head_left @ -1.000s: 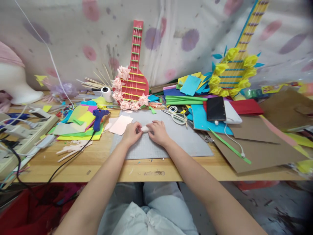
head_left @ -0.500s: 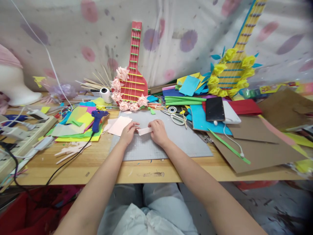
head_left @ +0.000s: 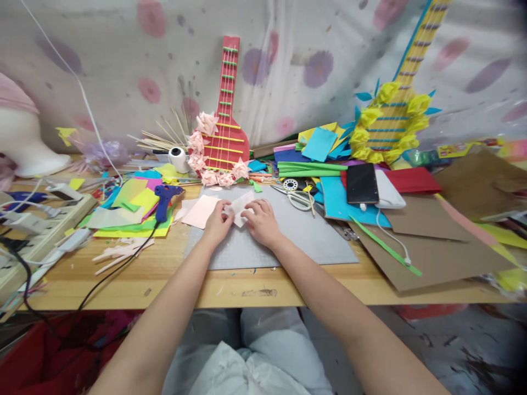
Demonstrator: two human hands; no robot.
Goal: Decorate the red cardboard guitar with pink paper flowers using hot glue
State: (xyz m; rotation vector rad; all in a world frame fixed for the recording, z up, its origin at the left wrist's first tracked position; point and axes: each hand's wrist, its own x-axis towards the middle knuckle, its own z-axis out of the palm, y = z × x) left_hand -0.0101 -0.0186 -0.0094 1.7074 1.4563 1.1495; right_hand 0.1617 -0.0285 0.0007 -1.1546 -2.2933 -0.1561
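My left hand (head_left: 217,224) and my right hand (head_left: 261,221) meet over a grey cutting mat (head_left: 288,236) on a wooden table (head_left: 164,280). Both pinch a small pale pink paper piece (head_left: 239,207), which is partly unfolded and lifted at its far end. My left fingers grip its left edge, my right fingers press on its right side. A second pale pink sheet (head_left: 202,210) lies flat just left of my left hand.
A blue glue gun (head_left: 165,197) lies on coloured paper sheets at the left. Scissors (head_left: 297,196), a phone (head_left: 362,182) and brown cardboard (head_left: 432,241) lie to the right. A red cardboard guitar (head_left: 225,109) and a yellow-flowered one (head_left: 395,109) lean on the back wall.
The pink paper was a tight small fold between my hands, then a narrow strip; now it is opened wider and tilted up. My hands shifted slightly away from me.
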